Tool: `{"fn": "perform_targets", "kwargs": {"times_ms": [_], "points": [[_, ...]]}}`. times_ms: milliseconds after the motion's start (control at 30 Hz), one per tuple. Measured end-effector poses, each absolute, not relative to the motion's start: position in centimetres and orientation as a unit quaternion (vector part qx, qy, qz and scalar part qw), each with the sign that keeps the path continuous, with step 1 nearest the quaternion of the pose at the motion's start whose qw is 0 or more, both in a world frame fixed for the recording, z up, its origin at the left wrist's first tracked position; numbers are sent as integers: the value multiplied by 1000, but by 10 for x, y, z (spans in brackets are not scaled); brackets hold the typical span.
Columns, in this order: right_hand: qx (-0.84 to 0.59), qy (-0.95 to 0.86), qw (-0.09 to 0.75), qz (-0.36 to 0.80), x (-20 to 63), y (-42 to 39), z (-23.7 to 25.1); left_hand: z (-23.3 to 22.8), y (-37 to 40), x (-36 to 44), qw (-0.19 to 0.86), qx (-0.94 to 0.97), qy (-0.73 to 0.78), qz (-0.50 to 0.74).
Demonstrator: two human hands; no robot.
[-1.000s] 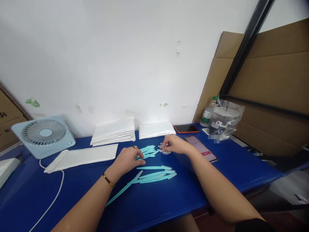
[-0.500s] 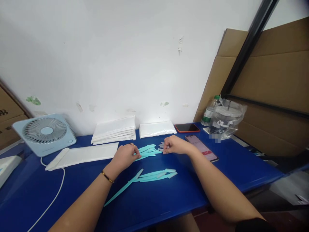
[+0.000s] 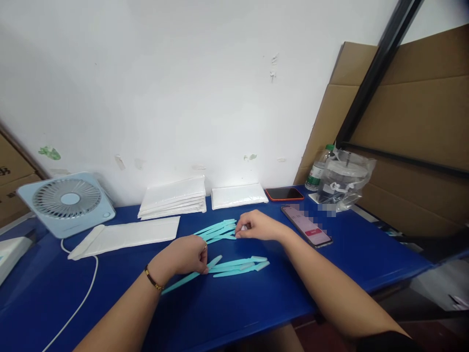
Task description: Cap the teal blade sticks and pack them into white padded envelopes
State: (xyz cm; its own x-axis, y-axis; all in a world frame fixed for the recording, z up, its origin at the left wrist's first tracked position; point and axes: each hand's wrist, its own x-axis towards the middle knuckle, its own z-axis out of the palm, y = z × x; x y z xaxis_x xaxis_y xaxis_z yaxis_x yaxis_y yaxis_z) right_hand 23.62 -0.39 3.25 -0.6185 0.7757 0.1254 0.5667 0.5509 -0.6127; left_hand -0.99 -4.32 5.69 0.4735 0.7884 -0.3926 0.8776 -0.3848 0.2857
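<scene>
Turquoise eyebrow razors lie in two groups on the blue table. My left hand is closed, its thumb and fingertips pinching one slanted eyebrow razor with a pale, translucent head. To its right, several razors with similar pale heads lie side by side. Behind them is a fanned pile of razors whose heads look plain turquoise. My right hand is closed at the right end of this pile, with small clear caps showing pale between the fingers; how many is hidden.
White packets are stacked by the wall, with another white stack beside them. A long white sleeve lies left, near a blue fan. Two phones, a bottle and a bagged cup are right.
My left hand has moved from the back pile toward me and taken hold of the slanted razor, whose handle end has shifted slightly. My right hand has moved slightly left, covering the clear caps.
</scene>
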Motion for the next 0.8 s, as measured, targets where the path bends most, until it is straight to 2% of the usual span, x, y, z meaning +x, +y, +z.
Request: {"fn": "perform_targets", "kwargs": {"times_ms": [100,267,400,500,667,800], "points": [[-362,-866,156,308,218,-15,36,58,-41,-4,209,836,506,-36],[-345,-866,143,334,211,-17,37,48,-37,9,130,864,486,37],[-400,-826,173,357,230,1,30,38,-28,12,64,863,498,49],[-461,-799,212,322,246,14,24,35,-22,10,41,853,515,78],[-490,-802,245,238,261,17,28,34,-32,14,143,874,458,77],[-469,-812,217,270,266,11,37,29,-44,24,197,880,430,39]]}}
